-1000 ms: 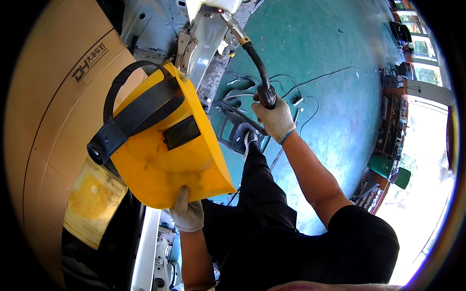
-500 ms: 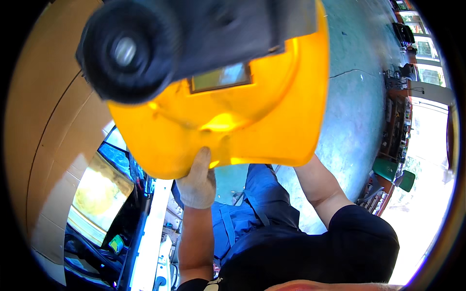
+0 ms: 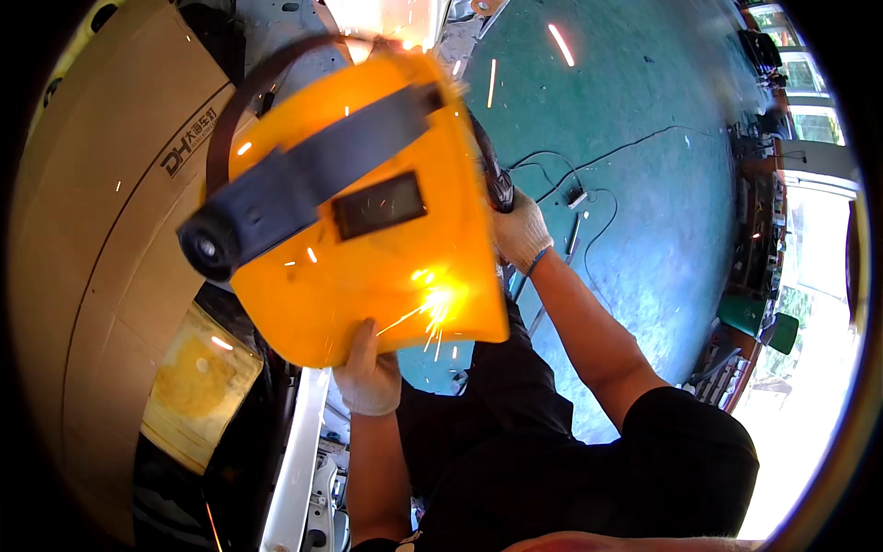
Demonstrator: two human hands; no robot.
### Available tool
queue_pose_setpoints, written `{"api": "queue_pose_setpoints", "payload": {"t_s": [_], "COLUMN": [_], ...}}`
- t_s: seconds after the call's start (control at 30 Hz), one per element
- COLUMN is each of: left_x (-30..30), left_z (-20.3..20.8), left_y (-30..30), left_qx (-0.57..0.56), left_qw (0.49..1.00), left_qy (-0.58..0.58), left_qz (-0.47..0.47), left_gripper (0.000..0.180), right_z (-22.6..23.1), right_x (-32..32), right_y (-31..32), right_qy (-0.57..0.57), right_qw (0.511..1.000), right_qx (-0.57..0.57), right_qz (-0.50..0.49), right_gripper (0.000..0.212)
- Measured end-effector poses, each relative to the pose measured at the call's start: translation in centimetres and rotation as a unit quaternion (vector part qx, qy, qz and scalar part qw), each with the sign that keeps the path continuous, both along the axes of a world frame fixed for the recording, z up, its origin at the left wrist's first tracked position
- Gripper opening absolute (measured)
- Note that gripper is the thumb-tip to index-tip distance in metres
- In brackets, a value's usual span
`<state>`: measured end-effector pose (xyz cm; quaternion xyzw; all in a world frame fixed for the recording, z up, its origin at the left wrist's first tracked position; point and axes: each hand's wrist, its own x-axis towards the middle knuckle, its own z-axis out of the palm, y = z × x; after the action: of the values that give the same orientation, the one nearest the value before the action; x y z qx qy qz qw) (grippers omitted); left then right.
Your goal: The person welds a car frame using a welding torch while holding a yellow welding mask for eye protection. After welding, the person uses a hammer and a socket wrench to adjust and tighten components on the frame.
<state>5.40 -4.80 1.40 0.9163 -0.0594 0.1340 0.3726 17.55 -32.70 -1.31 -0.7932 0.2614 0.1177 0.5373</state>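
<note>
A yellow welding mask [image 3: 303, 304] with a dark strap band and a small dark window is held up in front of me, tilted. My left hand [image 3: 370, 375], in a pale knitted glove, grips its lower edge, the thumb on the near face. Beyond the mask's right edge my gloved right hand [image 3: 522, 230] is closed around a dark tool [image 3: 498, 184], most of which the mask hides. Bright sparks fly around, and an orange glare shows at the mask's lower part. At the top, the white-hot light [image 3: 386, 17] glows on a metal part.
Brown cardboard [image 3: 120, 212] covers the left side, above a yellowed rectangular panel [image 3: 200, 386]. A pale metal vehicle sill [image 3: 299, 460] runs beside my left arm. Cables [image 3: 589, 189] lie on the green floor [image 3: 662, 212]. Shelving stands far right, by a green chair [image 3: 784, 333].
The mask has moved away from the view and tilted, held by my left hand throughout. My right hand, hidden before, now shows with the dark tool. Sparks and bright light have appeared.
</note>
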Motion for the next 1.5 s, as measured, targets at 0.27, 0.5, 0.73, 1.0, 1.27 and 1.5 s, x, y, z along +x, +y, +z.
{"api": "queue_pose_setpoints", "payload": {"t_s": [0.27, 0.5, 0.73, 1.0, 1.27, 1.5], "left_x": [-10.2, -11.2, -9.8, -8.4, -3.7, 1.6], "left_z": [-3.6, -2.9, -1.7, -1.0, 1.0, 3.5], "left_y": [3.9, 4.3, 2.1, 1.2, -0.5, -4.0], "left_qx": [-0.266, -0.492, -0.665, -0.631, -0.653, -0.626], "left_qw": [0.923, 0.784, 0.637, 0.670, 0.686, 0.727], "left_qy": [0.208, 0.302, 0.280, 0.296, 0.264, 0.246], "left_qz": [0.185, 0.228, 0.269, 0.254, 0.182, 0.137], "left_gripper": [0.029, 0.046, 0.057, 0.062, 0.067, 0.062], "right_z": [1.5, 2.6, 1.9, 0.8, 1.1, 1.0], "right_x": [0.2, 0.4, 0.4, 0.0, 0.1, -0.2], "right_y": [0.2, 1.0, 0.8, 0.4, 0.8, 0.4], "right_qy": [0.047, 0.070, 0.065, 0.038, 0.042, 0.049], "right_qw": [0.998, 0.996, 0.998, 0.998, 0.998, 0.999], "right_qx": [0.031, 0.050, 0.004, 0.016, 0.026, -0.012], "right_qz": [-0.009, -0.033, -0.027, -0.037, -0.036, -0.017], "right_gripper": [0.035, 0.039, 0.033, 0.029, 0.026, 0.030]}}
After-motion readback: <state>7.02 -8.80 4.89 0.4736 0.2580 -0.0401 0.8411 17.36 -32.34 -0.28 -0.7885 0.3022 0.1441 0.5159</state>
